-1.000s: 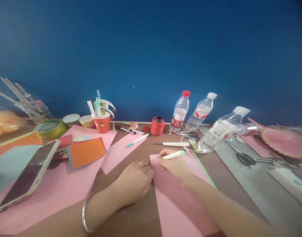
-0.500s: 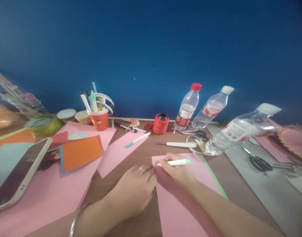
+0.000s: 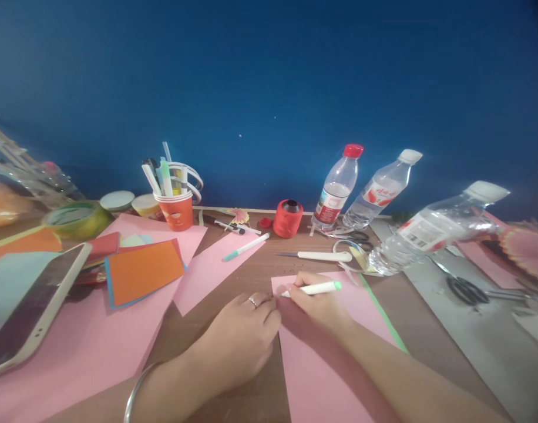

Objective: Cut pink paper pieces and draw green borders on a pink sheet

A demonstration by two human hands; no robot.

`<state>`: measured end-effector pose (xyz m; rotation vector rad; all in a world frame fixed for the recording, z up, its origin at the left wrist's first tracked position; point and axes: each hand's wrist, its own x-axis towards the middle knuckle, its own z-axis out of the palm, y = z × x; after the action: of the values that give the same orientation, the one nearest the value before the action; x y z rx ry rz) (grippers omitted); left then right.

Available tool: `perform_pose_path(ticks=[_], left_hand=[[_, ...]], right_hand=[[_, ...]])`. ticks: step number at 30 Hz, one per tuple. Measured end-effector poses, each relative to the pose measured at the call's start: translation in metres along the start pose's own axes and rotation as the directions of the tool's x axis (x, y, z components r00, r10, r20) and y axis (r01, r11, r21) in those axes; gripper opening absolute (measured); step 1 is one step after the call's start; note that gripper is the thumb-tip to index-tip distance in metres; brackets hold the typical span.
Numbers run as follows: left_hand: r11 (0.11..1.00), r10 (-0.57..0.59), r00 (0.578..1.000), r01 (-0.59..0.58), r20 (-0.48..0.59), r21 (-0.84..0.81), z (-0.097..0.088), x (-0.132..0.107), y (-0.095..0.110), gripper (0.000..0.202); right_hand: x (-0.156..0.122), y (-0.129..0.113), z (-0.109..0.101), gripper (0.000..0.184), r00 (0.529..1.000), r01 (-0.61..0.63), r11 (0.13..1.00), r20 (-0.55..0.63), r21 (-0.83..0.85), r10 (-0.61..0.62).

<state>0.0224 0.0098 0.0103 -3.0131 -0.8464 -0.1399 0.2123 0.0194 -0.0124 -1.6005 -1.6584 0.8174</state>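
Observation:
My right hand [image 3: 317, 305] is closed around a white marker [image 3: 317, 288] with a pale green end. The marker lies slanted over a pink paper sheet [image 3: 326, 382], its tip low near the upper left corner. A small faint greyish mark [image 3: 281, 289] shows beside the tip. My left hand [image 3: 246, 329], with a ring and a bangle, rests palm down at the sheet's left edge. Its fingers are curled together, and whatever lies under them is hidden. A green strip [image 3: 386, 317] shows along the sheet's right edge.
Beyond the sheet lie a white-handled craft knife [image 3: 324, 256] and a capped marker [image 3: 246, 247]. A red spool [image 3: 288, 220], several bottles [image 3: 335, 188] and scissors [image 3: 467, 290] stand or lie behind and right. At left are a pen cup [image 3: 176, 212], orange card [image 3: 145, 273] and phone [image 3: 40, 308].
The marker and right hand have shifted very slightly right, and the greyish mark now shows by the tip. My left hand stays in place. The view has tilted a little.

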Motion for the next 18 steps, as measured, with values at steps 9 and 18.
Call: perform_pose_path(ticks=[9, 18], left_hand=[[1.0, 0.005, 1.0, -0.005, 0.004, 0.001, 0.0006, 0.0007, -0.0004, 0.026], [1.0, 0.0, 1.0, 0.0, -0.005, -0.002, 0.0004, 0.0008, -0.0012, 0.025]], right_hand=[[0.0002, -0.0062, -0.001, 0.034, 0.999, -0.04, 0.999, 0.007, 0.012, 0.04], [-0.0006, -0.003, -0.0006, 0.03, 0.999, 0.029, 1.0, -0.037, 0.003, -0.029]])
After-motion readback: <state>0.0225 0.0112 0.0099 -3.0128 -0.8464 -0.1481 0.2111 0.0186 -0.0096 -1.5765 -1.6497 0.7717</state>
